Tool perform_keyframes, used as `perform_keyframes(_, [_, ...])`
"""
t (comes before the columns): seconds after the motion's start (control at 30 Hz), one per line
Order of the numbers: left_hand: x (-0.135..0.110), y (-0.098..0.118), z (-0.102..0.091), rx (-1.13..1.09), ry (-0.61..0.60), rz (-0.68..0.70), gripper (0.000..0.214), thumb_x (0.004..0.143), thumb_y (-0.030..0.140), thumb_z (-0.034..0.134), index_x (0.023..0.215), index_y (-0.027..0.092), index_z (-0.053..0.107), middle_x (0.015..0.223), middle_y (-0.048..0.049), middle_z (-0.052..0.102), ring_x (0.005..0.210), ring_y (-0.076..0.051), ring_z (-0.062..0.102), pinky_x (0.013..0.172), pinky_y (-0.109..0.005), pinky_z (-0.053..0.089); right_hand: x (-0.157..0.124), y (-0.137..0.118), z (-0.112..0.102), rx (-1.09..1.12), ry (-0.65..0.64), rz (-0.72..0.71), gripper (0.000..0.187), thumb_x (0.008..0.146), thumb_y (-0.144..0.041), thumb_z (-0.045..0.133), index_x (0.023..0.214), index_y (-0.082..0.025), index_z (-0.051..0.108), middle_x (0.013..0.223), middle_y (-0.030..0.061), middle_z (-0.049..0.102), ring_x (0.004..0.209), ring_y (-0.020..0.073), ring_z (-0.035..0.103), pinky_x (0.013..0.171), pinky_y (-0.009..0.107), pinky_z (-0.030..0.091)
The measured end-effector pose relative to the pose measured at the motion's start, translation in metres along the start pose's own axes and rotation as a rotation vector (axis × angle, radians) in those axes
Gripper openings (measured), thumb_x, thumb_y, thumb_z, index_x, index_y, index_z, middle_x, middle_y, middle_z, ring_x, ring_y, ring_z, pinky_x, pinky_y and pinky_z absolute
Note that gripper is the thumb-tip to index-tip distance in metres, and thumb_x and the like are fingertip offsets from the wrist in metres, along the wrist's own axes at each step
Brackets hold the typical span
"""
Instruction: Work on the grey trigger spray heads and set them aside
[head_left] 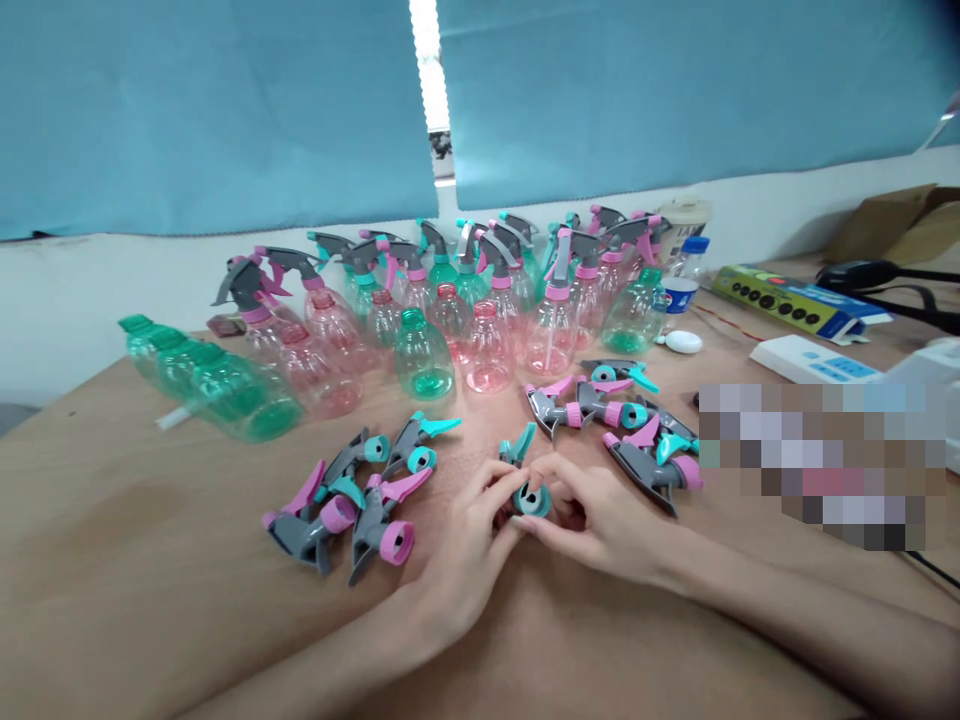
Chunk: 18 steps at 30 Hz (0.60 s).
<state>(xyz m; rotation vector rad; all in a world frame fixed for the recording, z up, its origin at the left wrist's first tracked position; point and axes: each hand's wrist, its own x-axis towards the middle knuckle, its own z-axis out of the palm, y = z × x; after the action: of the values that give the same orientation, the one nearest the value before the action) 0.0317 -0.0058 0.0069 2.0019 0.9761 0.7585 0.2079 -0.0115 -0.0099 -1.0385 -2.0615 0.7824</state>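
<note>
Both my hands meet at the middle of the wooden table [112, 560] around one grey spray trigger head [523, 470] with a teal collar and teal lever. My left hand [472, 535] pinches the collar from the left, fingers curled. From the right, my right hand [592, 510] grips the same trigger head. A heap of loose trigger heads [352, 495] with pink and teal parts lies left of my hands. Another heap of trigger heads [622, 425] lies to the right.
Pink and green plastic spray bottles [450, 310], some capped with triggers, stand in rows at the back. Green bottles [210, 380] lie on their sides at left. A water bottle [684, 280], power strips [795, 300] and a cardboard box [892, 220] sit at right.
</note>
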Motion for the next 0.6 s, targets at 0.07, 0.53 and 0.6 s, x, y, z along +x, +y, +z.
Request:
perform_keyframes(0.07, [0.0001, 0.0004, 0.0001, 0.005, -0.006, 0.006, 0.027, 0.085, 0.006, 0.052, 0.103, 0.023, 0.063, 0.101, -0.0028, 0.057, 0.087, -0.018, 0.054, 0.080, -0.029, 0.045, 0.0012, 0.0002, -0.0011, -0.006, -0.018, -0.009, 0.024, 0.083, -0.025, 0.060, 0.103, -0.017, 0.050, 0.053, -0.0106, 0.042, 0.044, 0.0068, 0.039, 0.045, 0.019, 0.027])
perform_keyframes(0.53, [-0.0006, -0.0038, 0.0002, 0.025, -0.010, 0.019, 0.037, 0.081, 0.000, 0.048, 0.106, 0.024, 0.061, 0.103, -0.0021, 0.055, 0.093, -0.017, 0.054, 0.084, -0.029, 0.045, 0.0004, -0.0035, -0.0018, -0.121, 0.025, -0.063, 0.015, 0.080, -0.021, 0.058, 0.071, -0.019, 0.046, 0.055, -0.0075, 0.044, 0.047, 0.0068, 0.040, 0.048, 0.020, 0.028])
perform_keyframes(0.6, [0.0002, -0.0036, -0.0007, 0.039, 0.008, 0.002, 0.036, 0.084, 0.005, 0.050, 0.110, 0.026, 0.061, 0.105, -0.0024, 0.055, 0.093, -0.018, 0.054, 0.083, -0.029, 0.046, -0.0014, -0.0029, -0.0009, -0.123, 0.007, -0.068, 0.016, 0.081, -0.018, 0.054, 0.070, -0.019, 0.043, 0.058, -0.0060, 0.046, 0.049, 0.0075, 0.042, 0.050, 0.021, 0.031])
